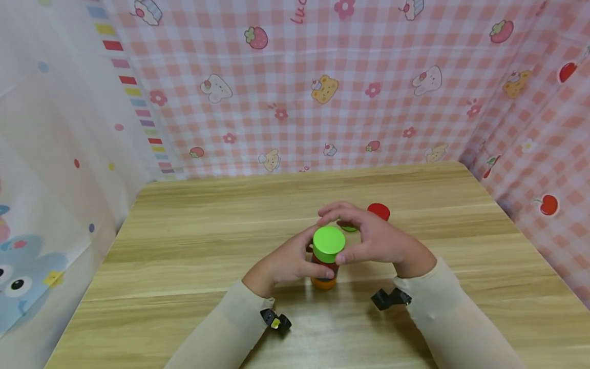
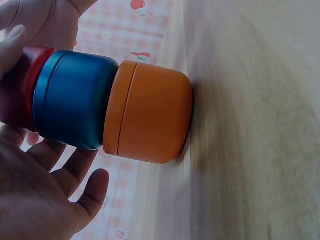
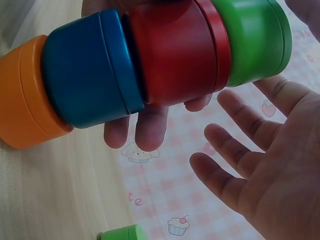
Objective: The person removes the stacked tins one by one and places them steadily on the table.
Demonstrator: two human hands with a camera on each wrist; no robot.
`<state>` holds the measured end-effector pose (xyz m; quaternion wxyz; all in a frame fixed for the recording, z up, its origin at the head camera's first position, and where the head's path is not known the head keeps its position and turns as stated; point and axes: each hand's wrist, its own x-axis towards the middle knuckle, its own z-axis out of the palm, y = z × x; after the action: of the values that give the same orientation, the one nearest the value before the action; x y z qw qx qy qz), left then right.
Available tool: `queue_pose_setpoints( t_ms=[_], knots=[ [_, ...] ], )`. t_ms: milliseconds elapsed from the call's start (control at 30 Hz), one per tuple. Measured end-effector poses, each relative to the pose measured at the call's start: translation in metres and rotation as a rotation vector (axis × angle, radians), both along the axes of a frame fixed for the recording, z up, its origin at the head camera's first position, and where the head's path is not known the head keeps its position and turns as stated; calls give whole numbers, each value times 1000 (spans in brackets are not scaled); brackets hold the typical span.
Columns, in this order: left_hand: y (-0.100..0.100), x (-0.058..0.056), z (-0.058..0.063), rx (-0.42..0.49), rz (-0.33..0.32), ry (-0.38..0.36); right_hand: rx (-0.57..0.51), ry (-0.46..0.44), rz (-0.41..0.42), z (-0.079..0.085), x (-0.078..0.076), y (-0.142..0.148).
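An upright stack of small lidded tins stands on the table, with an orange tin point(image 2: 155, 112) at the bottom. Above it come a blue tin point(image 2: 75, 100), a red tin point(image 3: 175, 55) and a green tin point(image 1: 329, 243) on top. My left hand point(image 1: 290, 259) grips the stack around its red and blue part, thumb on the near side and fingers behind. Curved around the green tin is my right hand point(image 1: 375, 236), its thumb tip beside that tin's lower edge. In the right wrist view its fingers are spread; whether they touch the tin I cannot tell.
Behind my right hand, a red round object point(image 1: 379, 210) and a green one point(image 1: 349, 227), partly hidden, sit on the wooden table point(image 1: 207, 220). A checked cloth point(image 1: 295, 102) hangs along the back and right edges, a white curtain point(image 1: 60, 128) at the left.
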<state>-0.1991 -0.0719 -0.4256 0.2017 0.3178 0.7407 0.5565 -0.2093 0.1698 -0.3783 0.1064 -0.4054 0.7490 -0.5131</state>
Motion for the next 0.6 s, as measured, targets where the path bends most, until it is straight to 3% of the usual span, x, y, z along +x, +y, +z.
queue_pose_setpoints(
  t_ms=[600],
  knots=[
    [1, 1, 2, 5, 0, -33, 31, -18, 18, -4, -1, -4]
  ],
)
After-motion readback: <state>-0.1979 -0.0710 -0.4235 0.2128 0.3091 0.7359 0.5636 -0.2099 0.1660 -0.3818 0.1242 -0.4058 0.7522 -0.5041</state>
